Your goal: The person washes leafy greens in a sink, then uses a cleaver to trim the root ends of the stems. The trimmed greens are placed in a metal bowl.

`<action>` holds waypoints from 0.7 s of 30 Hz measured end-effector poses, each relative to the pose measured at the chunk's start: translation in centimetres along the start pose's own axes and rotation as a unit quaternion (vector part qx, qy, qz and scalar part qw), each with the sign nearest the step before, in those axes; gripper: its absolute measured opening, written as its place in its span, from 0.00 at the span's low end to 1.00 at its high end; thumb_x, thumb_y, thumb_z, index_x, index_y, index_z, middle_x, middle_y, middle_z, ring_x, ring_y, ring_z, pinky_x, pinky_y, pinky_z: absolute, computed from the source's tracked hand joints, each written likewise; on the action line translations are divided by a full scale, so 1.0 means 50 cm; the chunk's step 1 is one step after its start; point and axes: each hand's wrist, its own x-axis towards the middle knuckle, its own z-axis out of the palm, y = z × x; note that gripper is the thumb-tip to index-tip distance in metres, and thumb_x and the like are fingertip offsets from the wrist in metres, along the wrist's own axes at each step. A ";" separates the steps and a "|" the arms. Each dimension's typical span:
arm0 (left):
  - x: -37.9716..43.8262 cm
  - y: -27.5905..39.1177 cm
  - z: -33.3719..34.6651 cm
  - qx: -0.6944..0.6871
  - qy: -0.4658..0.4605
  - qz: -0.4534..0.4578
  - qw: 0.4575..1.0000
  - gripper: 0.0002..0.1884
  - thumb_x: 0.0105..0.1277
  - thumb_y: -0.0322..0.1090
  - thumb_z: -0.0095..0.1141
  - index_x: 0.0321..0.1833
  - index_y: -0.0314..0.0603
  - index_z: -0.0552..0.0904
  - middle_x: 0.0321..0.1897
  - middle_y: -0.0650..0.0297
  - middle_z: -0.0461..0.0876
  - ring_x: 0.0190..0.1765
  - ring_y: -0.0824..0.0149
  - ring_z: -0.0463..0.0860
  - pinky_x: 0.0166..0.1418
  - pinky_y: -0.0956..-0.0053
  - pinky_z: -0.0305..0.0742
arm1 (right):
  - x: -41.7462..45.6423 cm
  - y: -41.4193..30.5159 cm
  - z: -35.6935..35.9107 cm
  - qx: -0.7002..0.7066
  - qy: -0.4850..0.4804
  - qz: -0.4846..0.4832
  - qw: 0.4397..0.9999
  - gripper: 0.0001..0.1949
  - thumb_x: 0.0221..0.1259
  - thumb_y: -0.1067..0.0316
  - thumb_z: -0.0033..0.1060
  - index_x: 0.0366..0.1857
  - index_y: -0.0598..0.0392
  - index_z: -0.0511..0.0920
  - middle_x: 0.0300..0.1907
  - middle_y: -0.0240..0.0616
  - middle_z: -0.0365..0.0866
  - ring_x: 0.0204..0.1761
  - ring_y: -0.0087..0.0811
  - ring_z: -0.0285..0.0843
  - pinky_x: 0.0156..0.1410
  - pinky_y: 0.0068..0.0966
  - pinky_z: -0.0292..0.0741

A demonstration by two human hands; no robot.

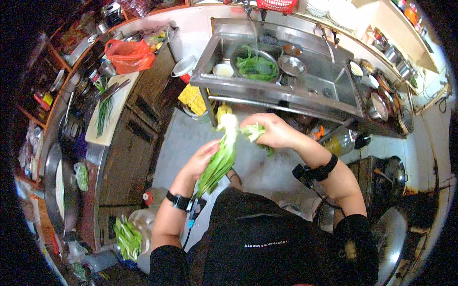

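Note:
My left hand (204, 157) is closed around a head of leafy greens (220, 161), its white root end pointing up towards the sink and its leaves hanging down past my wrist. Just to the right, my right hand (270, 130) grips several loose green stalks (253, 132), close to the white root end. In the steel sink (315, 89), water runs from a tap into a metal bowl of green leaves (257, 66). Beside it are a small metal strainer or bowl (292, 65) and a white bowl (223, 70). More leafy greens (128, 237) lie at the lower left.
A cutting board (121, 96) on the left counter holds a cleaver (115, 89) and scallions (103, 114), near a red plastic bag (129, 55). A bucket (184, 68) and yellow mesh-like material (193, 99) stand left of the sink. Pans and a large wok (391, 236) are at right.

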 end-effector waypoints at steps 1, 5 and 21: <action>0.033 -0.001 -0.041 -0.054 -0.016 0.013 0.998 0.22 0.83 0.48 0.51 0.70 0.41 0.77 0.56 0.59 0.86 0.53 0.65 0.86 0.57 0.67 0.83 | 0.039 0.019 -0.018 -0.022 0.005 -0.025 0.999 0.21 0.52 0.63 0.77 0.53 0.46 0.86 0.50 0.42 0.88 0.54 0.46 0.87 0.60 0.39 0.80; 0.207 0.055 -0.168 -0.196 0.064 0.075 0.976 0.24 0.83 0.56 0.44 0.67 0.45 0.75 0.51 0.51 0.87 0.46 0.55 0.89 0.48 0.60 0.87 | 0.196 0.130 -0.125 -0.029 0.085 -0.071 0.993 0.15 0.61 0.71 0.73 0.52 0.57 0.84 0.48 0.42 0.87 0.51 0.42 0.86 0.58 0.35 0.81; 0.638 0.197 -0.273 -0.267 0.303 0.111 0.908 0.39 0.79 0.70 0.38 0.76 0.45 0.69 0.57 0.51 0.84 0.51 0.54 0.87 0.54 0.59 0.84 | 0.837 0.928 -0.377 -0.212 0.196 -0.029 0.957 0.53 0.58 0.42 0.76 0.79 0.69 0.57 0.80 0.67 0.54 0.82 0.62 0.54 0.85 0.48 0.55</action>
